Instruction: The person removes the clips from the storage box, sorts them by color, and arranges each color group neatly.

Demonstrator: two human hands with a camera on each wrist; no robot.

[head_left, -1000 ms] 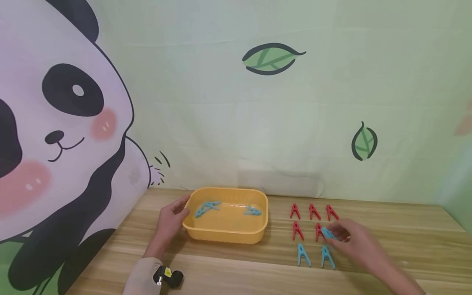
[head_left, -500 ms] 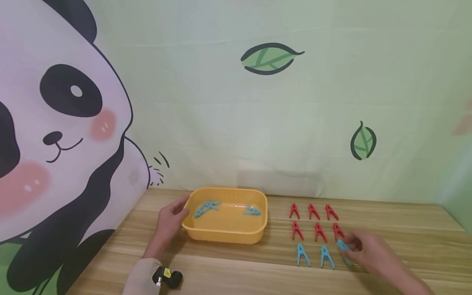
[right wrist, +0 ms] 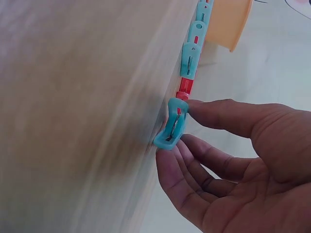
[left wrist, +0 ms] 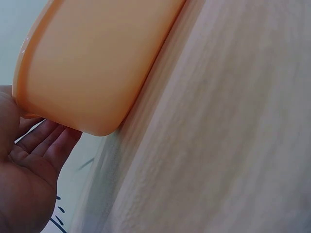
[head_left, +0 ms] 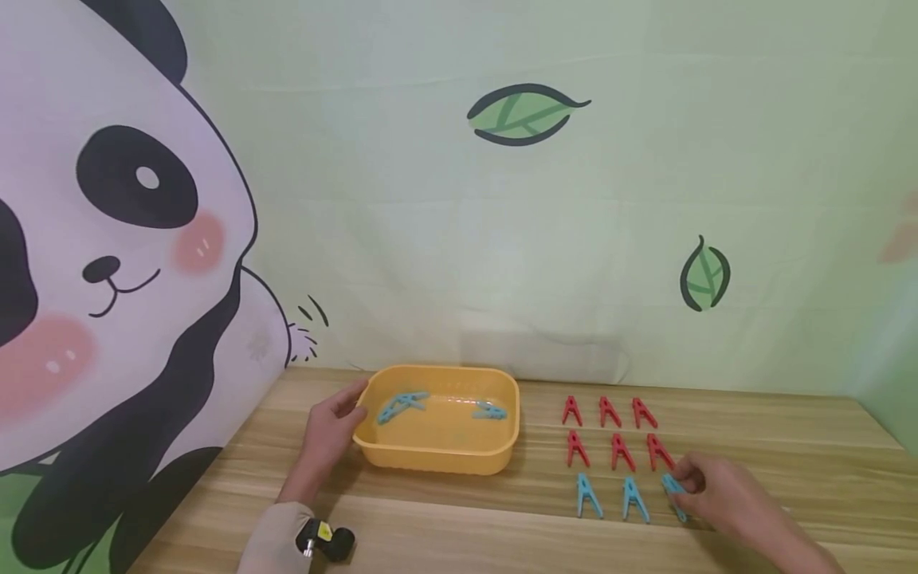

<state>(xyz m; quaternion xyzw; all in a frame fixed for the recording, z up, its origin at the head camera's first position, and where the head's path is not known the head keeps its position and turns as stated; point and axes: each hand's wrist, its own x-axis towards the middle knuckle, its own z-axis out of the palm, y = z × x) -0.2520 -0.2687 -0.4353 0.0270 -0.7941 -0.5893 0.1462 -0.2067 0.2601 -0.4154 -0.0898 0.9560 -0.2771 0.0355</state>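
A blue clothespin (head_left: 672, 484) is pinched between the thumb and fingers of my right hand (head_left: 731, 498), down at the table at the right end of the front row. In the right wrist view the thumb meets one end of this clothespin (right wrist: 176, 119) and fingertips the other. Two more blue clothespins (head_left: 631, 501) stand beside it in the row. My left hand (head_left: 330, 426) grips the left side of a yellow plastic basin (head_left: 436, 462), thumb at the rim and fingers along the outer wall. Several blue clothespins (head_left: 402, 405) lie inside the basin.
Red clothespins stand in two rows of three behind the blue ones, a back row (head_left: 608, 411) and a middle row (head_left: 621, 452). The wooden table (head_left: 445, 526) ends at a pale green wall cloth (head_left: 402, 239) printed with a panda and leaves.
My right hand has carried the blue clothespin right and toward me, from over the middle red row to the front row's right end. The left hand and basin have stayed put.
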